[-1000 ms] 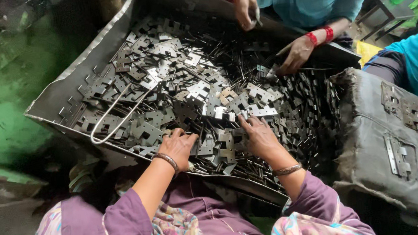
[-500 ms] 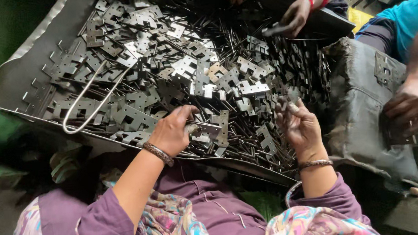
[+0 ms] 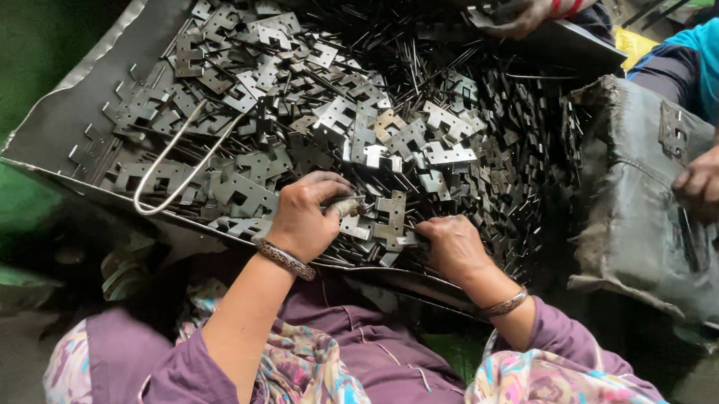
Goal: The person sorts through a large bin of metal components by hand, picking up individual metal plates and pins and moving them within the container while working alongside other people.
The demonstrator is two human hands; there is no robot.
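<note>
- The left hand (image 3: 305, 214), centre frame, pinches a small stamped metal plate (image 3: 345, 205) between its fingertips.
- The right hand (image 3: 454, 246), just right of it, grips flat plates at the pile's (image 3: 352, 101) lower edge.
- Both hands rest over the grey metal tray (image 3: 59, 130).

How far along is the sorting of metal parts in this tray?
Done: nothing sorted out shows in view. In hand: the left hand pinches a small metal piece at the near edge of the tray; the right hand digs into the pile of stamped plates and thin pins. Left: the tray looks nearly full, so most of the pile remains.
</note>
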